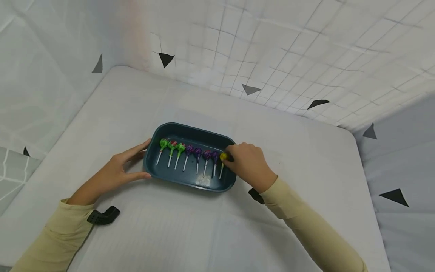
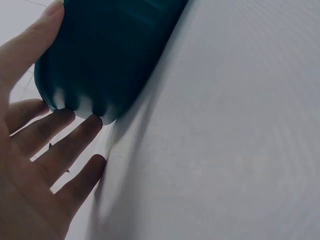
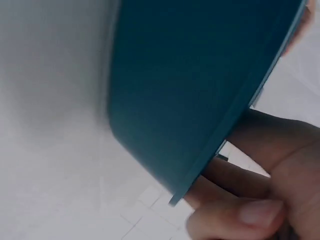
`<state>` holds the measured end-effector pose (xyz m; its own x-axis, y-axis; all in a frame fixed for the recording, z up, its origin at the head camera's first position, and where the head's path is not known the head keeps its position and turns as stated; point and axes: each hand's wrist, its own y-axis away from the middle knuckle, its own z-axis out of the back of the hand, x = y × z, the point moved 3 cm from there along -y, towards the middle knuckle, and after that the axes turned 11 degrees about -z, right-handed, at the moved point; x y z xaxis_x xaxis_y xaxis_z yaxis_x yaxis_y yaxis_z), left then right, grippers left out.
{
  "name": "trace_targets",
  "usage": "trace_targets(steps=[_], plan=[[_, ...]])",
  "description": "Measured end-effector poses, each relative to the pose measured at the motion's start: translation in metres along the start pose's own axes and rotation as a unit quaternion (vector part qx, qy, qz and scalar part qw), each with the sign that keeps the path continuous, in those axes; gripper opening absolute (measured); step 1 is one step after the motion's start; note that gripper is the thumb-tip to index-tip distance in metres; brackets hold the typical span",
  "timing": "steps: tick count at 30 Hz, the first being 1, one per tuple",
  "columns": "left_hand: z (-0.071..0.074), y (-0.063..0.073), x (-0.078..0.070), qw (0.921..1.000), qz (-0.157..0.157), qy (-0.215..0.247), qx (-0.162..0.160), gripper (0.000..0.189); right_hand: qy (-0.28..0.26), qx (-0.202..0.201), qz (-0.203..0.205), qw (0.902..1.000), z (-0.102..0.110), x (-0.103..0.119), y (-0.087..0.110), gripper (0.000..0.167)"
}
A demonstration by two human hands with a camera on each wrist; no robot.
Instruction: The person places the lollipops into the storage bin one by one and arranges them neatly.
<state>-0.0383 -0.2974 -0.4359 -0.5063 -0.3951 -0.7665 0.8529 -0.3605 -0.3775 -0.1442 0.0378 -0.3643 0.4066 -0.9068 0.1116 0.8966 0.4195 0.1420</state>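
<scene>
A dark teal oblong tray (image 1: 183, 181) lies on the white surface with a row of lollipops inside, their white sticks toward me. Green-wrapped lollipops (image 1: 164, 143) are at the left, purple ones (image 1: 198, 152) in the middle, and a yellow lollipop (image 1: 223, 156) is at the right end. My right hand (image 1: 249, 162) reaches over the right rim and pinches the yellow lollipop by its head. In the right wrist view the tray wall (image 3: 175, 90) hides those fingertips. My left hand (image 2: 45, 150) touches the tray's left end with spread, fairly straight fingers and thumb.
White cloth covers the table (image 1: 163, 234). A pale wall (image 1: 217, 49) with grid lines and dark triangle marks rises behind it, with more pale panels at both sides. Black wrist devices (image 1: 103, 216) show at both sleeves.
</scene>
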Motion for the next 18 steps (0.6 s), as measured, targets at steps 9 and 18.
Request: trace_targets(steps=[9,18], plan=[[-0.002,0.016,0.011,0.9994,0.034,-0.003,0.008,0.105,-0.11,-0.126,0.024,0.9856,-0.012,-0.032,0.047,0.035],[-0.001,0.053,-0.001,0.9955,0.045,-0.083,-0.007,0.101,-0.127,-0.18,0.018,0.9753,-0.038,-0.068,0.091,0.043]])
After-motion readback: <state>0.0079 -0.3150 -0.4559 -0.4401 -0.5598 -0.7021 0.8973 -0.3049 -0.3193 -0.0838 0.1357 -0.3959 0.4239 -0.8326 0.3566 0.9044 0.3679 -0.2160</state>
